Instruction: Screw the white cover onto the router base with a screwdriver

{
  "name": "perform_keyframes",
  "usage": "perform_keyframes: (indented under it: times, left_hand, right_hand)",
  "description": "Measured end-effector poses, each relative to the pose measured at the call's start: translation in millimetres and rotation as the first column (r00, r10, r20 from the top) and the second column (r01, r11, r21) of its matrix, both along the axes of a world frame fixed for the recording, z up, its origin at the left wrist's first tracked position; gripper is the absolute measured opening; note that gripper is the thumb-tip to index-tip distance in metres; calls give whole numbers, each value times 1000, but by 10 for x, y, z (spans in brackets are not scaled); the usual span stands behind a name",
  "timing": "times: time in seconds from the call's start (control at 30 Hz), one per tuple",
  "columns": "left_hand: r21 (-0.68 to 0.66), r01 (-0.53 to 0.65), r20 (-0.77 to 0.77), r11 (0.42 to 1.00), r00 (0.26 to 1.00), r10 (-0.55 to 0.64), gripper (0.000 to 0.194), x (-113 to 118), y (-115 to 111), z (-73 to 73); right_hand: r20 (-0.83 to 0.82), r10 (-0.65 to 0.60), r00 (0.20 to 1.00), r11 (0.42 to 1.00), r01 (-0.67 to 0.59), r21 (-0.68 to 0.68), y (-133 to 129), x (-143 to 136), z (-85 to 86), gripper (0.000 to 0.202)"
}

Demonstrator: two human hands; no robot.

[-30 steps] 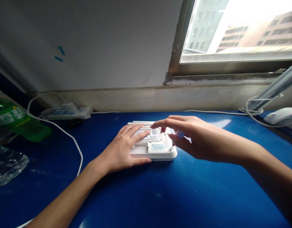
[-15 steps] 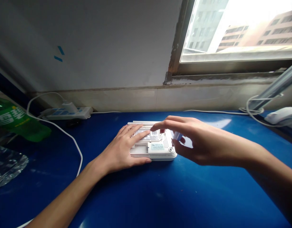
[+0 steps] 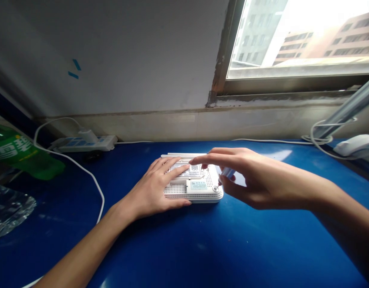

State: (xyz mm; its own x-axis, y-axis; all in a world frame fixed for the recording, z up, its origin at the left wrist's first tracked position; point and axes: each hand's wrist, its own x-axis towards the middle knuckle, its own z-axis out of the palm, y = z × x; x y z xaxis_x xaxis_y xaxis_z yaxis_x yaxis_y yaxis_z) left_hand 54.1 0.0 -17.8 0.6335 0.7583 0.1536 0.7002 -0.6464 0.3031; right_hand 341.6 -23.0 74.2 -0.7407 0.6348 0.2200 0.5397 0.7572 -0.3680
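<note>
A white router point(image 3: 207, 195) lies underside up on the blue table, showing vent holes, printed labels and a round recess or foot at its near right corner. My left hand point(image 3: 156, 186) rests on its left part, fingers spread over the top and thumb along the front edge. At the right end, my right hand point(image 3: 247, 176) pinches a small pale-blue and white tool point(image 3: 228, 172), with its narrow tip close to the round corner spot. Fingers cover much of this tool, so its exact kind is unclear. The right index finger reaches over the router's label.
A green drink bottle point(image 3: 22, 150) and a clear plastic container point(image 3: 10, 210) lie at the left. A white power strip point(image 3: 108, 143) stands by the wall, its cable point(image 3: 91, 174) crossing the table. At the right are a metal pole point(image 3: 346, 108) and a white object point(image 3: 358, 146).
The pale-blue tool has turned slightly in my right fingers, and the thumb has shifted a little to the right. My left hand and the router have stayed in place.
</note>
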Motion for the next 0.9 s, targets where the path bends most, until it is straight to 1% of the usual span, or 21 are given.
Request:
perform_keyframes:
  times: [0.07, 0.17, 0.2, 0.27, 0.33, 0.4, 0.47, 0.53, 0.63, 0.67, 0.7, 0.77, 0.87, 0.9]
  left_hand:
    - [9, 5, 7, 1000, 1000, -5, 92, -4, 5, -16]
    - [25, 16, 23, 1000, 1000, -16, 91, -12, 13, -43]
    - [28, 17, 30, 999, 999, -17, 91, -13, 15, -48]
    - [27, 16, 36, 999, 999, -17, 90, -12, 15, -45]
    - [18, 14, 33, 1000, 999, -15, 90, -6, 14, -33]
    - [8, 14, 25, 1000, 1000, -14, 91, 0, 14, -20]
    - [7, 14, 21, 1000, 1000, -15, 92, 2, 16, -17]
    - [11, 16, 23, 1000, 1000, -16, 92, -1, 18, -25]
    - [15, 10, 34, 1000, 999, -11, 92, -12, 19, -47]
    - [16, 9, 36, 1000, 999, -9, 91, -15, 19, -52]
    - [18, 7, 36, 1000, 999, -8, 91, -17, 19, -54]
    - [23, 11, 32, 1000, 999, -11, 91, -17, 18, -51]
    - [29, 13, 26, 1000, 1000, -14, 90, -13, 18, -41]
    - [30, 13, 25, 999, 1000, -14, 90, -11, 19, -39]
  right_hand:
    - [-10, -4, 1000, 1000, 4, -8, -3, -6, 7, 63]
    - [-11, -47, 999, 998, 47, -30, 34, -34, -23, 28]
    - [-9, -56, 998, 998, 55, -36, 49, -41, -37, 23]
    - [-3, -48, 999, 998, 48, -30, 64, -46, -57, 27]
    - [10, -30, 1000, 1000, 30, -6, 54, -36, -56, 47]
    - [27, -2, 1000, 1000, 2, -9, 25, -24, -33, 65]
    - [29, 17, 999, 999, -16, -30, -2, -21, -5, 71]
    - [36, 8, 999, 999, -7, -38, -8, -32, 13, 64]
    - [48, -47, 998, 999, 48, -20, 27, -60, -1, 31]
    - [45, -58, 997, 998, 59, -19, 43, -67, -14, 25]
    - [37, -64, 997, 998, 64, -17, 56, -70, -28, 24]
    - [20, -55, 998, 998, 55, -1, 67, -68, -52, 32]
    - [39, -37, 999, 999, 36, 16, 33, -51, -54, 63]
    - [50, -33, 998, 999, 33, 10, 14, -47, -45, 70]
